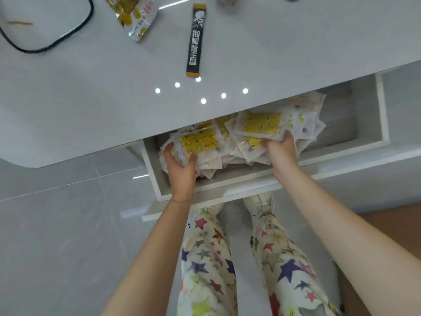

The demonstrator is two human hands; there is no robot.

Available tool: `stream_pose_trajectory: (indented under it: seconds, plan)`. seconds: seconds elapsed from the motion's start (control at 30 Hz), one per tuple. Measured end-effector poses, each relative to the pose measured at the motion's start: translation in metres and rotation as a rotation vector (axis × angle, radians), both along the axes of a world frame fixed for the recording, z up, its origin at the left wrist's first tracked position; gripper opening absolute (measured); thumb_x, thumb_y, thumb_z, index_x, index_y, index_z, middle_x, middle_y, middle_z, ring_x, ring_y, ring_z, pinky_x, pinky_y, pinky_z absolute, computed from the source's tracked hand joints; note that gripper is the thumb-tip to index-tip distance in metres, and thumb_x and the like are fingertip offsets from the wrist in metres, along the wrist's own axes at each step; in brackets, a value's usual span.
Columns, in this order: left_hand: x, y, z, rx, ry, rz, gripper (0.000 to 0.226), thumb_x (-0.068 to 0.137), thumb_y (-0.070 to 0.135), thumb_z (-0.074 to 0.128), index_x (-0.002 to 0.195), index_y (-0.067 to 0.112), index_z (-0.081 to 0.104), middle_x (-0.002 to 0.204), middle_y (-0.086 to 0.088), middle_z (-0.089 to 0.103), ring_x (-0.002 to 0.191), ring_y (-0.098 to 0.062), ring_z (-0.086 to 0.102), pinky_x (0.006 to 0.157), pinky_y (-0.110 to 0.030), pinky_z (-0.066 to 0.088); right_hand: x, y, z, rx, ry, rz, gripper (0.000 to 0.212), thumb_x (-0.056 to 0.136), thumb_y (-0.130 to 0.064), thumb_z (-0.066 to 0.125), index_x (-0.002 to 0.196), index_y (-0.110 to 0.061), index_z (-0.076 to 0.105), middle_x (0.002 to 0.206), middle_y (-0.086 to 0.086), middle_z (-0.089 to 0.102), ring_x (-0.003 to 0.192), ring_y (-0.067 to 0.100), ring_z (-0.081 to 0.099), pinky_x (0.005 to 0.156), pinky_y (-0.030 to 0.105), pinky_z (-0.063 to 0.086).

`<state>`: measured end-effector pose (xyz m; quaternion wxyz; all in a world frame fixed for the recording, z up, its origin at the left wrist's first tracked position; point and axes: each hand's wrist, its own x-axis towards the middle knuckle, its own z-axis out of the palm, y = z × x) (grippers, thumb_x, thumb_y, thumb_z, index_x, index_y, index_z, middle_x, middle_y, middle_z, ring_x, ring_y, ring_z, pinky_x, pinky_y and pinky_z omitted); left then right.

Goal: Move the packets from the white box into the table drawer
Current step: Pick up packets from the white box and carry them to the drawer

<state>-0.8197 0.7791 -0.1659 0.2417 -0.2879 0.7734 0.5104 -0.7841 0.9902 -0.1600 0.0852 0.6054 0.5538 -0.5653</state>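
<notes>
The white table drawer (157, 179) is pulled open below the tabletop edge. A heap of white and yellow packets (259, 126) fills its middle. My left hand (181, 169) reaches into the drawer's left part and grips a bunch of packets with a yellow one (200, 140) on top. My right hand (281, 151) is further right, closed on another bunch under a larger yellow packet. Part of the heap is hidden under the tabletop. The white box is out of view.
On the grey tabletop (91, 99) lie a black stick sachet (196, 39), a yellow snack bag (134, 14) and a black cable (45, 46). The drawer's right end (355, 115) holds no packets. My legs in star-print trousers (209, 258) stand below the drawer on a tiled floor.
</notes>
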Motion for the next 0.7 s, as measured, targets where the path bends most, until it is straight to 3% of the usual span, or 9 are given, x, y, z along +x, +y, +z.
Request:
stream_pose_trajectory:
  seconds: [0.07,0.17,0.33,0.43,0.53,0.7]
  plan:
    - [0.001,-0.001,0.022,-0.050,0.017,-0.061,0.067,0.088,0.023,0.068,0.144,0.027,0.032,0.144,0.000,0.044,0.132,-0.018,0.044,0.108,-0.046,0.041,0.001,0.001,0.024,0.050,-0.029,0.140,0.061,0.089,-0.013,0.062,0.143,-0.020,0.035,0.137,0.001,0.048,0.126,0.021,0.047,0.101,0.031,0.040]
    - [0.004,-0.002,0.068,-0.108,0.043,-0.188,0.055,0.092,0.023,0.062,0.141,0.025,0.040,0.144,0.003,0.043,0.132,-0.013,0.040,0.108,-0.032,0.036,0.004,0.009,0.067,0.166,-0.058,0.444,0.072,0.088,-0.017,0.064,0.149,-0.016,0.026,0.151,0.006,0.034,0.138,0.025,0.034,0.113,0.040,0.032]
    - [0.003,-0.003,0.161,-0.329,0.167,-0.498,0.050,0.091,0.035,0.059,0.139,0.027,0.046,0.140,0.003,0.050,0.127,-0.019,0.047,0.107,-0.044,0.041,0.004,0.031,0.172,0.424,-0.005,0.958,0.062,0.089,-0.025,0.060,0.145,-0.019,0.035,0.148,0.005,0.037,0.137,0.026,0.030,0.113,0.043,0.028]
    - [0.011,-0.001,0.219,-0.499,0.283,-0.702,0.056,0.091,0.039,0.059,0.143,0.027,0.042,0.149,-0.003,0.041,0.140,-0.026,0.033,0.116,-0.048,0.027,0.004,0.036,0.235,0.558,-0.026,1.189,0.063,0.092,-0.034,0.055,0.148,-0.024,0.029,0.153,0.003,0.030,0.142,0.025,0.019,0.117,0.043,0.019]
    - [0.025,0.003,0.276,-0.597,0.384,-0.735,0.061,0.090,0.041,0.061,0.145,0.024,0.040,0.152,-0.007,0.038,0.145,-0.030,0.024,0.118,-0.047,0.019,0.004,0.035,0.291,0.657,-0.005,1.326,0.066,0.092,-0.037,0.053,0.150,-0.027,0.024,0.157,0.002,0.023,0.145,0.026,0.012,0.117,0.043,0.011]
    - [0.041,-0.009,0.343,-0.591,0.295,-0.643,0.068,0.091,0.045,0.057,0.149,0.026,0.030,0.158,-0.006,0.026,0.148,-0.029,0.012,0.120,-0.045,0.011,0.009,0.023,0.369,0.760,0.062,1.459,0.067,0.092,-0.042,0.050,0.151,-0.028,0.021,0.157,0.003,0.022,0.146,0.027,0.010,0.117,0.044,0.011]
